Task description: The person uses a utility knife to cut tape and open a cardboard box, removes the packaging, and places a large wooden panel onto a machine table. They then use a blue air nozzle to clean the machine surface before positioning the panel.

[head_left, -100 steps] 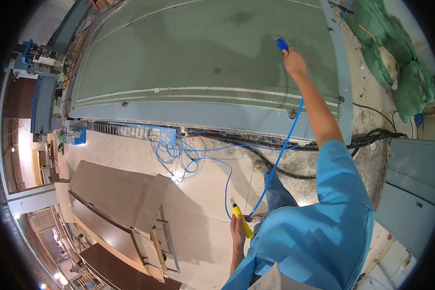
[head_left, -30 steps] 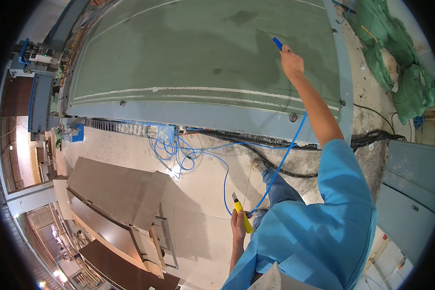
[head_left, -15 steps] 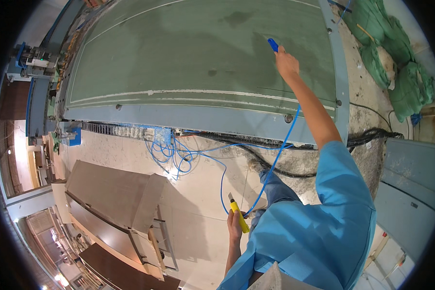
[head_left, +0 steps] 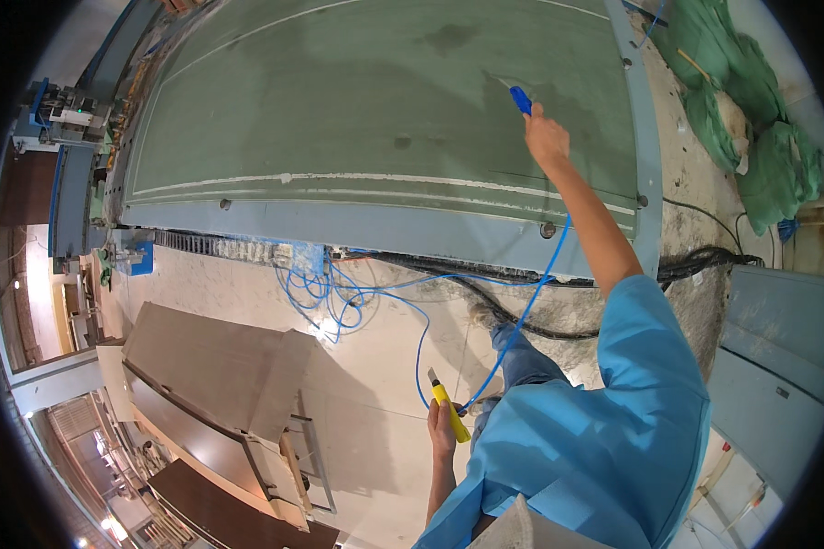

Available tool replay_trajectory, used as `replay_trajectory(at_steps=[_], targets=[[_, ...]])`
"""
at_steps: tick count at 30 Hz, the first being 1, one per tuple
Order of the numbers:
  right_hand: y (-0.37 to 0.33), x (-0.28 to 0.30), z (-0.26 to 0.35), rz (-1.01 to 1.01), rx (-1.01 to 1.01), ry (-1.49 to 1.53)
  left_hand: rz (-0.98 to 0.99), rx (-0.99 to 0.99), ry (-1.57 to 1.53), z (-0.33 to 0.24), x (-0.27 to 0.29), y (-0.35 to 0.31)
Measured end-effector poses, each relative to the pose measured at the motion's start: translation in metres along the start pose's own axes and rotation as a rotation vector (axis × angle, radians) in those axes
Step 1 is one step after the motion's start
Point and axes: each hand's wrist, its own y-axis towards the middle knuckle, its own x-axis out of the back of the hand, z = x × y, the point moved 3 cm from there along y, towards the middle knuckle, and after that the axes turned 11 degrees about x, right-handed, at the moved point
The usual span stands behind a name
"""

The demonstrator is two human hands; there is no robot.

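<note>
My right hand (head_left: 547, 139) is closed round a blue air blow gun (head_left: 521, 99), stretched out over the right part of a broad green machine bed (head_left: 320, 119). The gun's thin nozzle points to the far left, over the bed's surface. From below my right forearm a blue air hose (head_left: 524, 320) curves down toward my body and loops near my left hand. Low in front of me, my left hand (head_left: 440, 430) grips a yellow utility knife (head_left: 443, 399) with its blade out and pointing away. Whether the left fingers also touch the hose, I cannot tell.
Coils of blue hose (head_left: 325, 297) hang below the bed's near edge, beside a cable chain (head_left: 201, 245). Black cables (head_left: 705, 258) run along the right. A brown-covered stack of boards (head_left: 211, 366) stands at left; green sacks (head_left: 778, 169) lie far right.
My right hand has shifted slightly nearer and to the right with the blow gun, whose nozzle now shows more clearly. My left hand has moved a little to the left, still holding the knife.
</note>
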Motion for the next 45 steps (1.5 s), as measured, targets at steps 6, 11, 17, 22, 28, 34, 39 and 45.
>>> replay_trajectory(at_steps=[6,11,17,22,28,34,39,45], targets=[[-0.003,0.002,0.005,-0.037,-0.075,0.052,0.033,-0.005,-0.024,0.005,0.0,-0.004],[-0.054,-0.014,-0.03,0.061,-0.022,0.165,-0.057,0.017,-0.052,0.02,0.014,-0.013],[-0.054,-0.065,-0.132,-0.231,-0.831,1.422,-0.103,0.097,-0.127,0.044,0.016,-0.012],[-0.018,-0.126,-0.046,0.186,-0.661,1.715,-0.16,-0.063,-0.242,0.057,0.016,-0.013],[-0.065,-0.131,0.144,0.643,-0.413,1.51,-0.328,-0.18,-0.436,0.102,0.065,-0.064],[-0.106,-0.134,0.167,0.511,-0.532,1.592,-0.534,-0.218,-0.459,0.145,0.136,-0.107],[-0.074,-0.14,0.13,0.08,-0.799,1.862,-0.621,-0.252,-0.272,0.127,0.212,-0.108],[0.0,-0.139,0.169,-0.405,-1.067,1.711,-0.725,-0.378,-0.322,0.024,0.347,-0.051]])
